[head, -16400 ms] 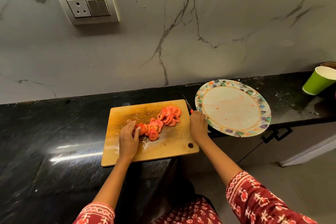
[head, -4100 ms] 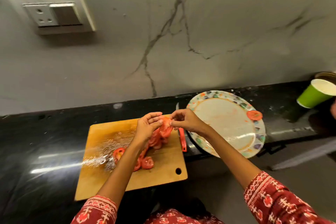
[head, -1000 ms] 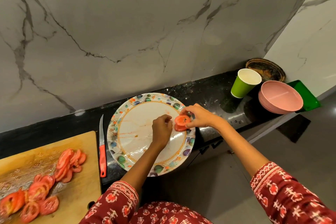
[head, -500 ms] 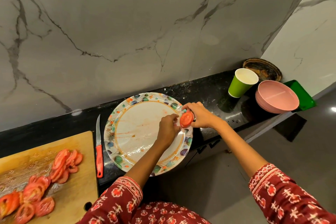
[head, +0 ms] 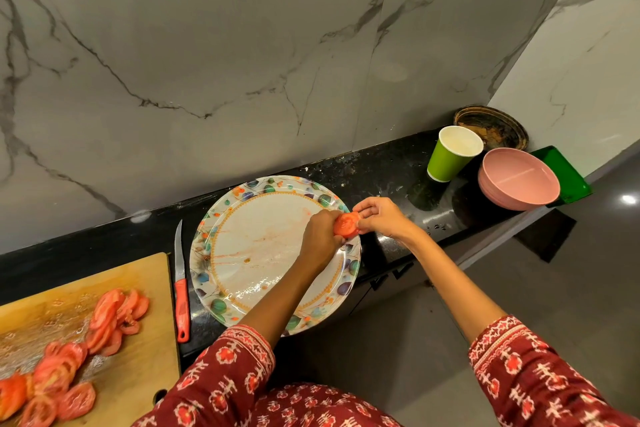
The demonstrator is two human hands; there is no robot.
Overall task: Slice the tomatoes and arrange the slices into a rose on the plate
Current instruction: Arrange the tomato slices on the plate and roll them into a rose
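Note:
A white plate (head: 256, 246) with a leafy coloured rim lies on the black counter, smeared with tomato juice. Over its right rim both hands hold one red tomato slice (head: 346, 225) between them. My left hand (head: 320, 237) grips the slice from the left with curled fingers. My right hand (head: 379, 218) pinches it from the right. Several more tomato slices (head: 104, 319) lie in a loose row on the wooden cutting board (head: 145, 350) at the lower left. A red-handled knife (head: 181, 295) lies between board and plate.
A green paper cup (head: 450, 152), stacked pink bowls (head: 517, 178), a green tray (head: 568, 173) and a dark round dish (head: 495, 128) stand at the counter's right end. The marble wall rises behind. The counter's front edge drops to the floor on the right.
Both hands have lifted the tomato slice slightly off the plate's right rim and closed in on it. The camera view shifted a little.

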